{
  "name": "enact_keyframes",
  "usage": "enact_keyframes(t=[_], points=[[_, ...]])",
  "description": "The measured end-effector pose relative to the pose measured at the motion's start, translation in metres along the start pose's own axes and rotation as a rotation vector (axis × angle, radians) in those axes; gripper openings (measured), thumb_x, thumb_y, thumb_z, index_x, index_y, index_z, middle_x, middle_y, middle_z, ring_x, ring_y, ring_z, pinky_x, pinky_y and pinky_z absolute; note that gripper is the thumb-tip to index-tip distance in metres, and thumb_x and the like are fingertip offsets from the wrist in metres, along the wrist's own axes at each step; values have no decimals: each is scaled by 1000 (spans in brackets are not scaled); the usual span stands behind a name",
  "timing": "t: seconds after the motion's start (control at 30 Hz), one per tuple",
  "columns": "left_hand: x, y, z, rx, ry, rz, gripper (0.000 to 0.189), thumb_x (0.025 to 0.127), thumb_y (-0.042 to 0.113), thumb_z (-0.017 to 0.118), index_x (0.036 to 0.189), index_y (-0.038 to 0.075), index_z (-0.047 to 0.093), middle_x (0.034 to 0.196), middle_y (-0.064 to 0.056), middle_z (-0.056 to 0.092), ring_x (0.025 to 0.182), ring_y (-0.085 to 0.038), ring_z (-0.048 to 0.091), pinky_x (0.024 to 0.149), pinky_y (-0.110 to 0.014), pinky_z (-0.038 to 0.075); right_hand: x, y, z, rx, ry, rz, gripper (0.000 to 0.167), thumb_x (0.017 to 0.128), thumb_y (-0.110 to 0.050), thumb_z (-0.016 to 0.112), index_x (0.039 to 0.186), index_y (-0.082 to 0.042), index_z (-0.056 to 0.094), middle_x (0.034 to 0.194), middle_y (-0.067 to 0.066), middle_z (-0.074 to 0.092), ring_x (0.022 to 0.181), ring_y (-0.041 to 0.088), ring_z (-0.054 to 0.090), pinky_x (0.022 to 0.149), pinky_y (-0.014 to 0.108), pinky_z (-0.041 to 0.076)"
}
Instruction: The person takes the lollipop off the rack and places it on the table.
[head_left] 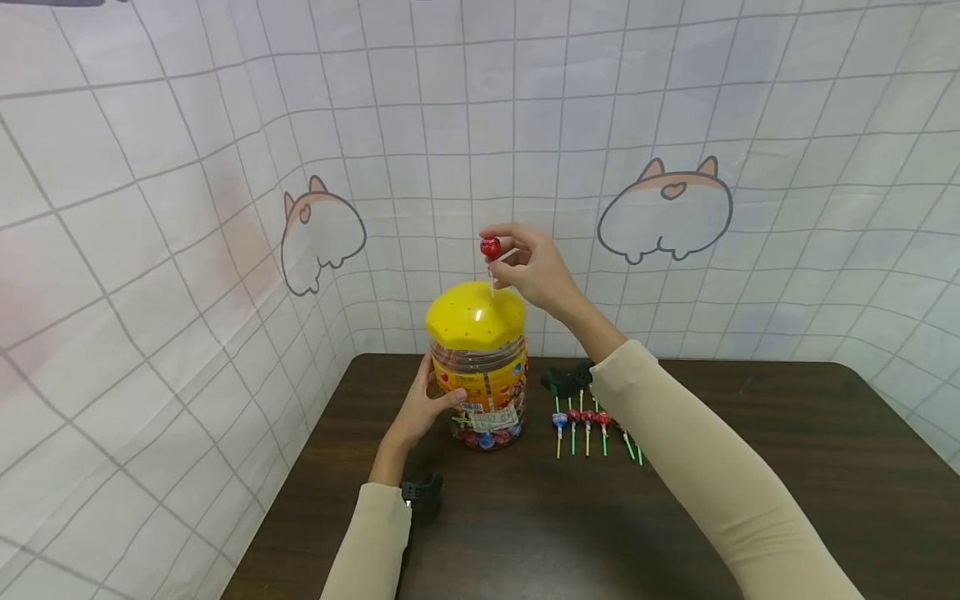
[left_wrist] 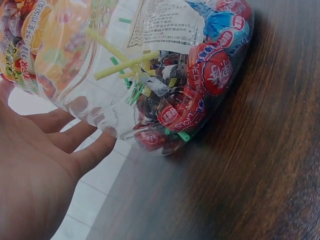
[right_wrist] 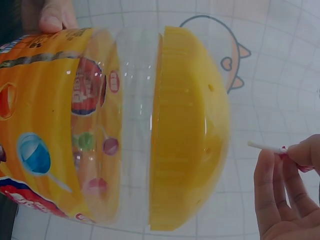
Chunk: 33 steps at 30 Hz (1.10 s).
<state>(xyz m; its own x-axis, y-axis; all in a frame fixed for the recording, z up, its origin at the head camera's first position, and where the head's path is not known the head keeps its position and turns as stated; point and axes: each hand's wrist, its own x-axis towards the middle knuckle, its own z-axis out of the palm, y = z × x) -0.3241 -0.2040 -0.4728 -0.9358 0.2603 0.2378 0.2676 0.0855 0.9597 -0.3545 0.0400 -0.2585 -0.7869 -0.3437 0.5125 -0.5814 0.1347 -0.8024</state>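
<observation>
A clear plastic jar (head_left: 483, 392) with a colourful label and a domed yellow lid (head_left: 476, 315) stands upright on the table. My left hand (head_left: 420, 408) grips its left side, thumb at the front, fingers around the side. Wrapped lollipops (left_wrist: 210, 70) lie in the bottom of the jar. Above the lid, my right hand (head_left: 528, 267) pinches a red-wrapped lollipop (head_left: 491, 248), its white stick (right_wrist: 261, 146) pointing down at the lid. In the right wrist view a gap shows between stick tip and lid. Small holes dot the lid.
Right of the jar, several lollipops (head_left: 588, 417) lie in a row on the dark wooden table (head_left: 495, 533), partly hidden by the right forearm. A white gridded cloth (head_left: 525, 125) with cartoon drawings hangs behind the table and along its left.
</observation>
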Motion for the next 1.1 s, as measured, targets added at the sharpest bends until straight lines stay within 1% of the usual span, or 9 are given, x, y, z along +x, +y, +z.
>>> enact_keyframes(t=[0.17,0.3,0.43,0.57,0.7,0.83,0.93,1.0,1.1], points=[[1,-1,0,10,3,-26,95,95,29,74,162,43,8,159,-14,33,143,-39,38,104,-55,52,-8,3,-5,-27,-8,-7,43,95,0,64,136,-11,63,112,17,65,85,29,67,74,31,63],[1,0,-1,5,-6,-51,98,95,27,74,164,38,6,161,-16,31,144,-40,37,104,-55,53,-14,7,-11,-30,-15,-12,44,94,0,63,137,-10,63,113,18,65,85,30,67,74,31,63],[-4,13,1,-7,-19,-61,98,94,24,74,165,34,6,159,-18,31,143,-41,37,103,-54,53,-20,10,-17,-31,-14,-8,44,94,-1,63,137,-11,63,112,18,64,85,31,67,74,31,63],[-9,28,4,-21,-20,-42,99,93,27,76,165,29,9,157,-20,33,141,-43,39,102,-52,54,-27,14,-24,-19,-7,11,45,95,-3,64,139,-11,62,113,19,64,86,31,66,74,31,63],[-11,31,4,-25,-17,-39,99,92,28,77,165,28,10,155,-21,34,139,-43,41,100,-50,56,-33,20,-32,-10,-13,30,45,96,-3,64,140,-10,60,114,19,63,89,35,67,73,31,63],[-5,17,1,-9,-8,-65,99,93,27,76,165,33,8,158,-18,32,142,-41,38,104,-55,52,-41,25,-40,1,-15,54,45,96,-3,65,140,-10,59,114,20,61,87,35,66,72,32,63],[0,4,-1,4,1,-60,99,94,28,75,164,37,6,162,-15,29,146,-40,34,108,-59,48,-47,30,-46,-2,-9,69,45,96,-3,66,140,-10,59,114,19,61,84,30,67,72,33,64],[0,1,0,11,6,-47,98,94,30,75,163,40,7,162,-13,29,147,-39,34,109,-60,47,-52,34,-51,-1,-5,76,45,96,-2,66,140,-9,59,114,20,61,85,30,67,72,34,64],[0,0,0,10,7,-29,94,95,30,74,162,44,9,161,-12,32,144,-39,37,106,-58,50,-59,42,-57,-9,2,95,45,96,-3,66,140,-8,59,114,21,60,86,29,68,71,34,64]])
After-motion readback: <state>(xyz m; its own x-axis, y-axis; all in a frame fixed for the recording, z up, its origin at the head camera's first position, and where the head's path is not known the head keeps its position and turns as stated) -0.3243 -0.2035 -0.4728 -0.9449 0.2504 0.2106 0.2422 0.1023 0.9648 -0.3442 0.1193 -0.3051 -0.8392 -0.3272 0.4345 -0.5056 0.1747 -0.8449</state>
